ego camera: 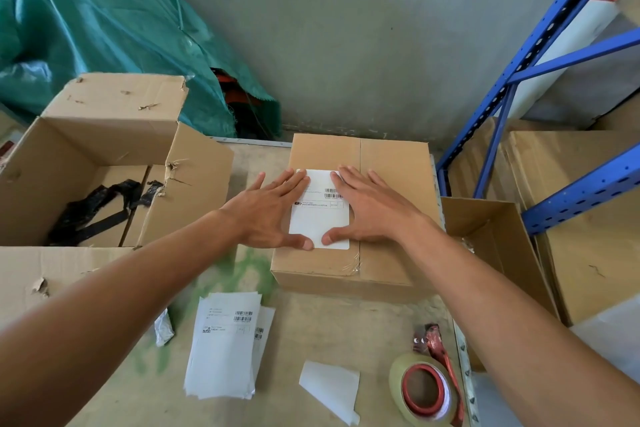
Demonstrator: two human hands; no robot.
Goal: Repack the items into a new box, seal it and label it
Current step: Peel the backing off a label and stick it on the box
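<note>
Sealed new box (391,218) sat at the table's (398,322) far middle, tape over its seam; white label (320,222) lay flat on the lid, thin, limp, probably sticky-backed, likely best pressed from centre outward; box probably stiff, best gripped by the side walls; left hand (268,210) and right hand (372,210) spread wide, palms down, holding nothing, fingers and thumbs touching the label's edges.

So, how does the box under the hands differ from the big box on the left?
The sealed box is closed, its flaps taped, while the open box has its flaps up. The sealed box carries a white label; the open box shows none. The open box looks torn at its edges and larger; the sealed box looks intact. Both are brown cardboard.
</note>
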